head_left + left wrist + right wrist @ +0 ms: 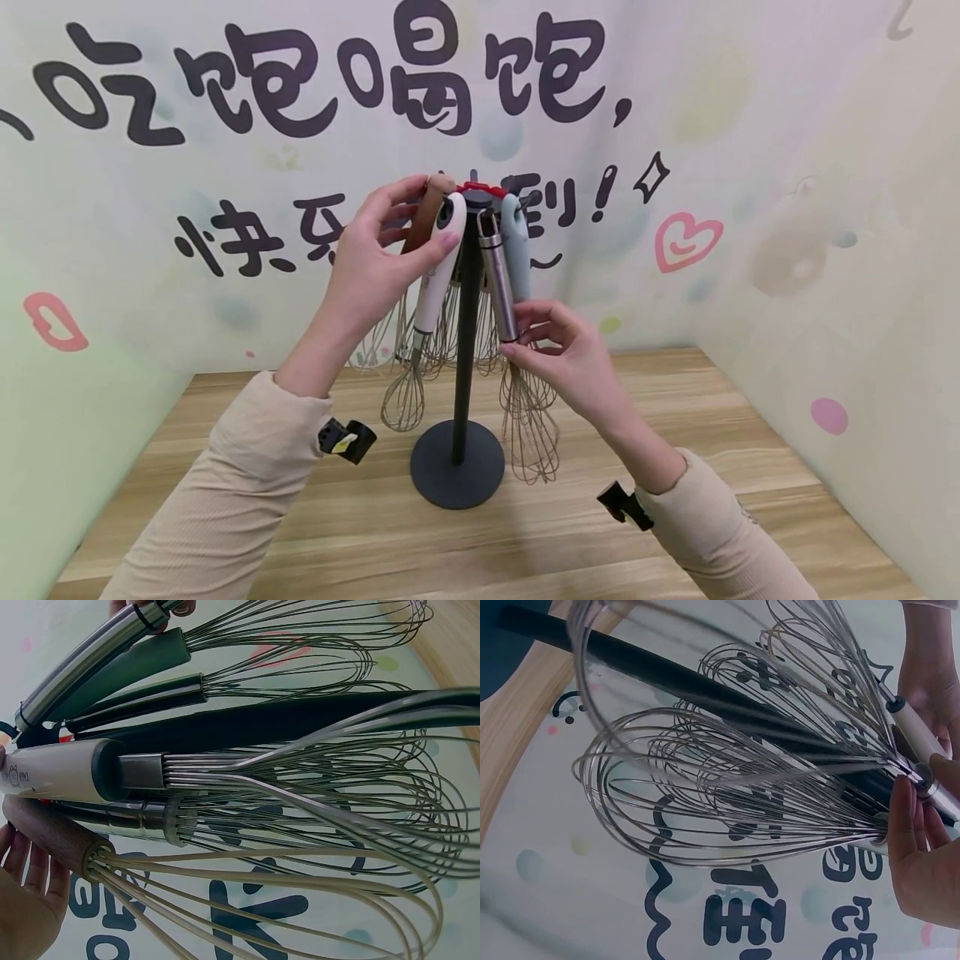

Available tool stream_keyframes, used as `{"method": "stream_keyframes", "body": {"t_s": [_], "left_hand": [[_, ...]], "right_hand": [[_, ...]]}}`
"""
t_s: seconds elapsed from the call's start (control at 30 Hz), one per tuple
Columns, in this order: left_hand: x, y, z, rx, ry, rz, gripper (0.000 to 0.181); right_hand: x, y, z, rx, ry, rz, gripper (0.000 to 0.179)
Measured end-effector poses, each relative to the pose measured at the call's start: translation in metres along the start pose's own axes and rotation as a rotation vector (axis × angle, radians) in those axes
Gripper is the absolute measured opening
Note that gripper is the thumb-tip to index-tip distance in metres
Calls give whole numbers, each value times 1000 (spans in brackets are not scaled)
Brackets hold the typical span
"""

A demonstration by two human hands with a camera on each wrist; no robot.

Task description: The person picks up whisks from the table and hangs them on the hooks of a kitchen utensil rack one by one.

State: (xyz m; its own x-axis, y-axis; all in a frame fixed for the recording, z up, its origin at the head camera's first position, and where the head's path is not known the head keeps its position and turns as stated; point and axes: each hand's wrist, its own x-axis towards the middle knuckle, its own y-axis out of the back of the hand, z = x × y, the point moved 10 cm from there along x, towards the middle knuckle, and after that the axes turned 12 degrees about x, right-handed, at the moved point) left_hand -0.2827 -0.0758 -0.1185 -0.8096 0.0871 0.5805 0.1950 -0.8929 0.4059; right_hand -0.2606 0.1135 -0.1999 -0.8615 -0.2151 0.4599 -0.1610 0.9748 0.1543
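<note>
Several whisks hang around a dark stand point(467, 358) in the head view. My left hand point(367, 262) holds the upper handles on the left side. Its thumb presses the white-handled whisk point(432, 296), while the fingers reach behind a whisk with a brown handle point(424, 218). Lower on the right, my right hand point(573, 362) pinches the bottom of a steel handle belonging to a wire whisk point(500, 287). Right behind that is a whisk with a light blue handle point(517, 250). The left wrist view shows a black-handled whisk point(142, 703) near the pole.
The stand's round base point(457, 483) sits on a wood-grain table point(360, 517). A red piece point(480, 186) shows at the stand's top. Behind hangs a pale backdrop point(787, 125) with large dark characters, and pale walls flank the table.
</note>
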Motion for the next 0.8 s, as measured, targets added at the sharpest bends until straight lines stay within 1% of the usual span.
{"method": "stream_keyframes", "body": {"t_s": [0.57, 0.8], "left_hand": [[-1, 1, -1, -5, 9, 3, 59], [0, 1, -3, -2, -7, 13, 58]], "right_hand": [[-1, 3, 1, -13, -4, -8, 37], [-1, 6, 1, -13, -16, -2, 35]]}}
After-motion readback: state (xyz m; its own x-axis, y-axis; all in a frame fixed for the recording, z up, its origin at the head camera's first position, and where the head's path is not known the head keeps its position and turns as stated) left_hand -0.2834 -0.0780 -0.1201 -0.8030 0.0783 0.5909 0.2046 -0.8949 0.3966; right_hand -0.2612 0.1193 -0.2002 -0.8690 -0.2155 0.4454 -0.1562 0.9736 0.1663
